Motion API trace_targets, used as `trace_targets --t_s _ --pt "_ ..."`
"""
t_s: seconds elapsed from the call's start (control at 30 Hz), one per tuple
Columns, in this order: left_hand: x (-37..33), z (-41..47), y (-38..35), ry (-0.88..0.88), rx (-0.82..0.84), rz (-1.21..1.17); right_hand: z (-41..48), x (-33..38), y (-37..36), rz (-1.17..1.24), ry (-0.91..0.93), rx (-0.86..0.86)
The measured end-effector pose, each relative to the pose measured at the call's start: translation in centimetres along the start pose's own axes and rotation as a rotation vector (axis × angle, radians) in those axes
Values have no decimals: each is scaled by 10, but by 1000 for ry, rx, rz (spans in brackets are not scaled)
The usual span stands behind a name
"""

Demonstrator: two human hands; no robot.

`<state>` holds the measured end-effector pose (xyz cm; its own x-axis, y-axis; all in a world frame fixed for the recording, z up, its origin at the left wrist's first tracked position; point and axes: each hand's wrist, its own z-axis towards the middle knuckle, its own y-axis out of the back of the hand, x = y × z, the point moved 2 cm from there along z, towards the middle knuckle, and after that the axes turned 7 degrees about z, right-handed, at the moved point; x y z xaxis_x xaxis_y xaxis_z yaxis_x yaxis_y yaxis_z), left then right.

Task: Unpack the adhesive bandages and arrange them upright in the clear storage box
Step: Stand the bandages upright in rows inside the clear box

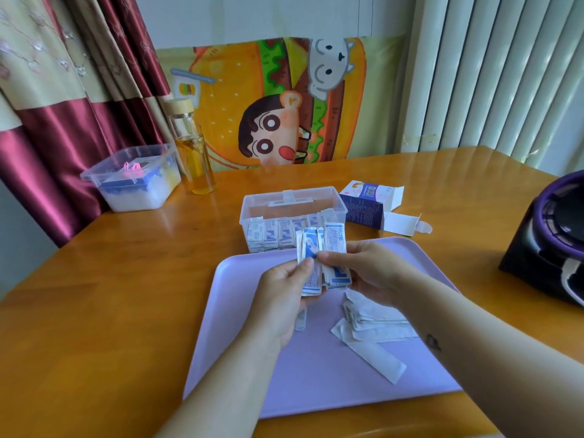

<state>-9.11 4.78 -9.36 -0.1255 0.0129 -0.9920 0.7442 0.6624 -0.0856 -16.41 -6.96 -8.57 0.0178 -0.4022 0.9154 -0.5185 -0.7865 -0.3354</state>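
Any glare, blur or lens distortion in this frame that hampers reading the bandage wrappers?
Head view: soft daylight, no hard shadows; glare streaks on the wooden table; wide-angle lens bows its edges; print on the held bandages is too soft to read.

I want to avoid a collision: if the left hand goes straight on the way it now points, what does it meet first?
Probably the front wall of the clear storage box, just beyond the bandages that the left hand holds; depth is uncertain.
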Motion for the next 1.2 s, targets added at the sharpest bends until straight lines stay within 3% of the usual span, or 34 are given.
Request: trace_targets --t_s 0.17,0.37,0.53,0.6,0.77,1.0,1.2 --pt "-1 1 6 -9 -33 23 -4 -4 -3 48 40 23" --pt "-9 -3 12 -12 79 -115 -11 2 0 130 27 43" --pt "-16 0 35 -286 -100 491 -22 17 3 159 -32 75" --pt "-18 0 34 -371 -103 594 -24 15 -1 133 -81 104" --pt "-14 -4 26 -480 -70 607 -22 1 -17 151 -155 171" --pt "-13 -9 28 -644 -173 791 -22 -5 -21 160 -116 104" --pt "-14 -13 28 -710 -127 823 -22 -1 -21 203 -99 84"
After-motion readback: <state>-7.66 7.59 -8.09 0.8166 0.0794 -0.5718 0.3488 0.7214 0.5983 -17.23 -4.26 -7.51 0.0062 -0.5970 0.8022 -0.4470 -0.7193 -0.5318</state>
